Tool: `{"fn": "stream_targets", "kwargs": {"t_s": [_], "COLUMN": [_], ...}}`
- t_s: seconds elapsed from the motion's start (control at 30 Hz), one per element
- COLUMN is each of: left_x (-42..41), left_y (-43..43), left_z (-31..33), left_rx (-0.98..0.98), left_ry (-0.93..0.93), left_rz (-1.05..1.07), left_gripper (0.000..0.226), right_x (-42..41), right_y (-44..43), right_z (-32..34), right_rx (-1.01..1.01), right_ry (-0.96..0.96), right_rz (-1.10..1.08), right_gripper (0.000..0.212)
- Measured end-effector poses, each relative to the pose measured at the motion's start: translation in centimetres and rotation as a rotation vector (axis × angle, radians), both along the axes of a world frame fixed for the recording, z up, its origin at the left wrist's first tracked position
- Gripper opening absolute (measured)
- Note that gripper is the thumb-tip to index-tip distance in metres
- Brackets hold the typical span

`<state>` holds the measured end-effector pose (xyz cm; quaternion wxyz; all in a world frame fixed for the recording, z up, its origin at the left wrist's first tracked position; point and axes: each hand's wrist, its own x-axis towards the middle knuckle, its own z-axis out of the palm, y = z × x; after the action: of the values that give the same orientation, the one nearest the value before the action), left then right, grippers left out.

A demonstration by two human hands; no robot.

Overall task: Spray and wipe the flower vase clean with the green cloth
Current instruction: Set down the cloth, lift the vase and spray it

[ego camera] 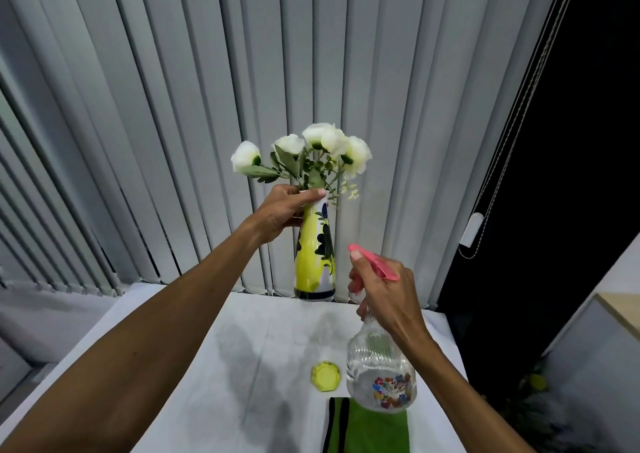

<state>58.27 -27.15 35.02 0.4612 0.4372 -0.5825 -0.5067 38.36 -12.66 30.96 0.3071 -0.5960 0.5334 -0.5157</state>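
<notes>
The tall yellow-and-white ceramic vase (314, 255) of white flowers stood upright at the white table's (166, 341) far edge. The left hand (285, 212) was closed around its neck, steadying it. The right hand (384, 290) gripped the clear pink-triggered spray bottle (379, 366), nozzle facing the vase. Best to mist lightly, avoiding blooms; the green cloth (369, 426) lay near.
</notes>
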Motion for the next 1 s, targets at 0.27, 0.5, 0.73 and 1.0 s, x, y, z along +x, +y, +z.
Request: {"fn": "stream_targets", "kwargs": {"t_s": [0.27, 0.5, 0.73, 1.0], "left_x": [0.8, 0.3, 0.2, 0.4], "left_y": [-1.2, -1.2, -0.6, 0.1], "left_z": [0.5, 0.8, 1.6, 1.0], "left_rx": [-0.008, 0.006, 0.012, 0.084], "left_ry": [-0.009, -0.013, 0.024, 0.278], "left_rz": [0.12, 0.083, -0.004, -0.237], "left_gripper": [0.028, 0.031, 0.039, 0.077], "right_x": [-1.2, 0.0, 0.5, -0.6], "right_y": [2.5, 2.1, 1.5, 1.4], "right_z": [-2.9, -4.2, -4.1, -0.8], "right_rx": [0.079, 0.141, 0.154, 0.047], "right_ry": [0.07, 0.028, 0.018, -0.023], "right_rz": [0.026, 0.051, 0.039, 0.017], "right_gripper": [0.038, 0.04, 0.04, 0.034]}}
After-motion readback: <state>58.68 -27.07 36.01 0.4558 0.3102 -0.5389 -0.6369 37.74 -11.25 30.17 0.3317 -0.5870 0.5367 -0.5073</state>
